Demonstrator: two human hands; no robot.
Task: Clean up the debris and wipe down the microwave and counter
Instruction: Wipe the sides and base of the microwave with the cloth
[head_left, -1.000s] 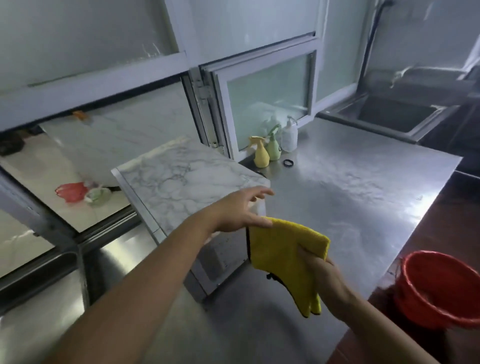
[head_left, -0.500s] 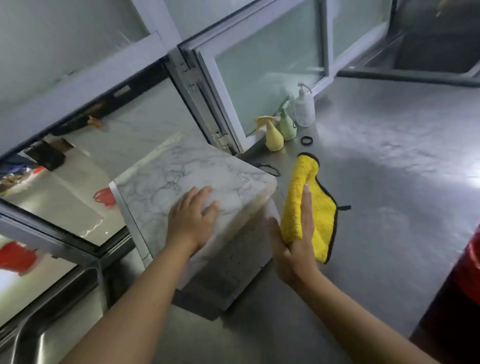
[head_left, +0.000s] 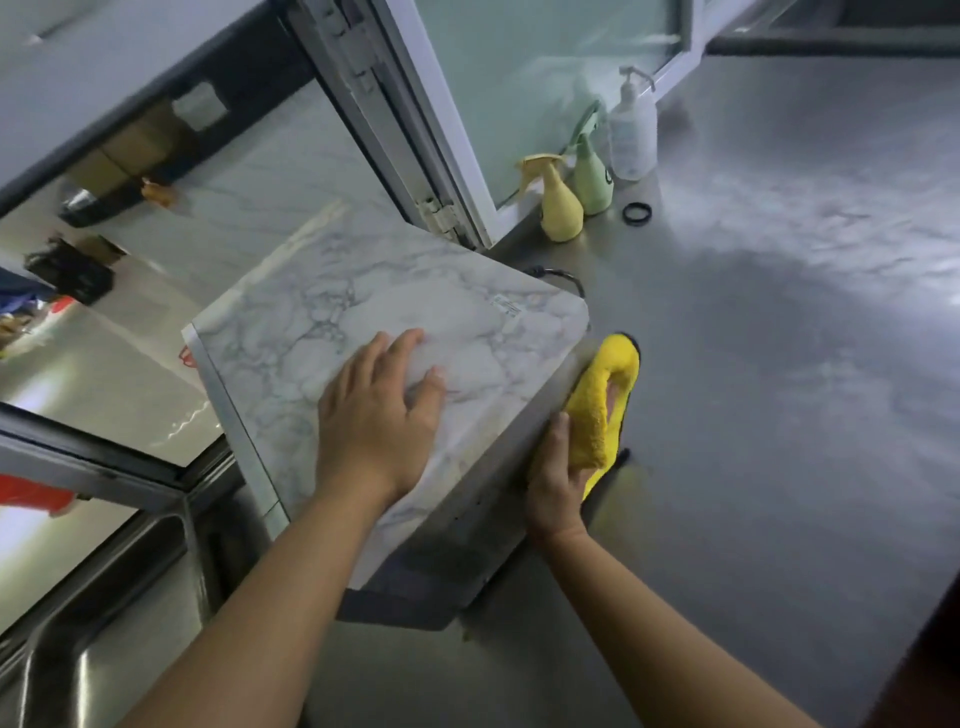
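Note:
The microwave (head_left: 322, 332), its top covered in a white marble pattern, stands on the steel counter (head_left: 779, 415). My left hand (head_left: 376, 415) rests flat on its top near the front edge, fingers spread. My right hand (head_left: 563, 475) grips a yellow cloth (head_left: 597, 405) with a dark border and presses it against the microwave's right side wall. The cloth is bunched around my fingers, which are partly hidden in it. The lower part of that side wall is in shadow.
Against the window frame at the back stand a yellow spray bottle (head_left: 558, 208), a green spray bottle (head_left: 592, 176) and a white pump bottle (head_left: 631, 132). A black ring (head_left: 637, 212) lies beside them. A steel sink (head_left: 88, 613) is at the lower left.
My right hand has brought the cloth in from the counter side and pressed it onto the microwave's right wall. My left hand has slid further right across the top. The view has moved closer.

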